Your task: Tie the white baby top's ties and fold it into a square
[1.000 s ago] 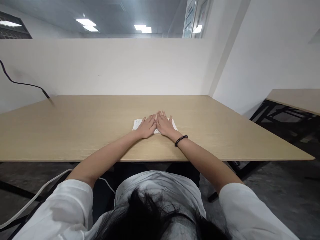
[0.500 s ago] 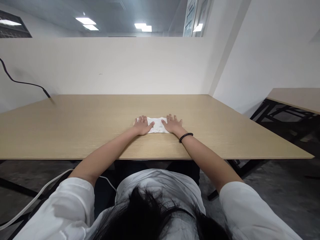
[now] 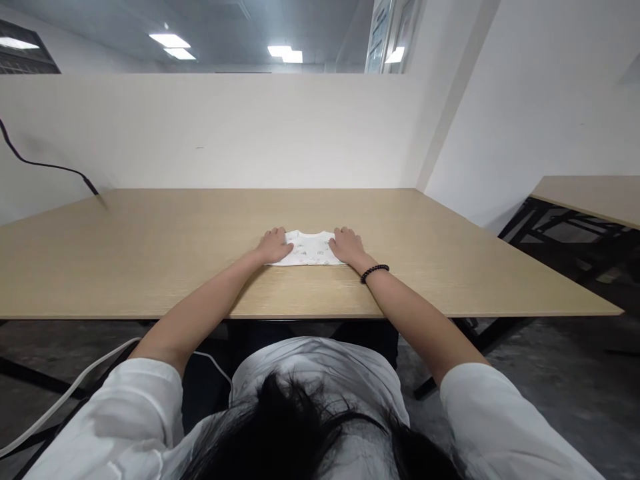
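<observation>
Folded white printed T-shirt (image 3: pixel 310 250) lies on a pale wood-grain table (image 3: pixel 150 280), centred near the front edge, collar on the far side. Left hand (image 3: pixel 273 245) and right hand (image 3: pixel 347 246) both open, palms down, fingers resting on the shirt's opposite side edges, neither gripping. Black bead bracelet (image 3: pixel 375 272) on right wrist.

The left arm (image 3: pixel 200 308) and the right arm (image 3: pixel 415 313) are bare and reach far out in front of the body. The left hand (image 3: pixel 274 245) and the right hand (image 3: pixel 347 246) rest palms down, open, with a gap between them. The right wrist (image 3: pixel 361 265) wears a black bead band (image 3: pixel 375 271).
</observation>
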Motion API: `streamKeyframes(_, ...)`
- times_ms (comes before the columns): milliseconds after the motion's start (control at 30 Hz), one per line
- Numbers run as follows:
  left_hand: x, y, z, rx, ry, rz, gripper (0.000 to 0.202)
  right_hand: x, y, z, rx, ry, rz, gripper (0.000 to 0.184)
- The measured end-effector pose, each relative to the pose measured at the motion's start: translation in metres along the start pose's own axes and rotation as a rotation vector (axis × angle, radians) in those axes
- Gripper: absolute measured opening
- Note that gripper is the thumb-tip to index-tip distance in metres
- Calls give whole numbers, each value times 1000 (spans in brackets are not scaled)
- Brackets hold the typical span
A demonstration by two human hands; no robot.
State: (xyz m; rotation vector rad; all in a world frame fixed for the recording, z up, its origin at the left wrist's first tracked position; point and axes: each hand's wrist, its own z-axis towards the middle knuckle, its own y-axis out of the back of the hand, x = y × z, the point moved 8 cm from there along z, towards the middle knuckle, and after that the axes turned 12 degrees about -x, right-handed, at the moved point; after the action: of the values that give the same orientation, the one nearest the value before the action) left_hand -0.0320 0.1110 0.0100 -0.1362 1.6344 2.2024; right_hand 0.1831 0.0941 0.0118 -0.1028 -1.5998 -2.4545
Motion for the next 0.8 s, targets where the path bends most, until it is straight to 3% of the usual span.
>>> streamKeyframes(100, 6, 3, 4, -58, 79, -262, 42, -1, 6, 2, -71, -21, 80, 29)
streamKeyframes(200, 21, 3, 8, -78, 295, -653, 52, -6, 13, 4, -144, -81, 190, 28)
streamKeyframes(300, 26, -6, 9, 47, 460, -1026, 56, -13, 15, 5, -185, -148, 258, 28)
streamKeyframes(367, 24, -12, 9, 154, 503, -1149, 49, -19, 13, 5, -192, -190, 272, 27)
streamKeyframes(433, 28, -16, 11, 196, 535, -1164, 38, -23, 10, 5, -190, -214, 272, 27)
streamKeyframes(600, 45, -21, 16, 151, 587, -1089, 24, -30, 6, 9, -221, -229, 345, 18)
streamKeyframes(700, 51, -17, 16, 131, 589, -1046, 19, -40, 4, 10, -222, -360, 539, 11)
streamKeyframes(800, 51, -10, 13, 149, 609, -1062, 11, -48, -5, 9, -132, -532, 820, 18)
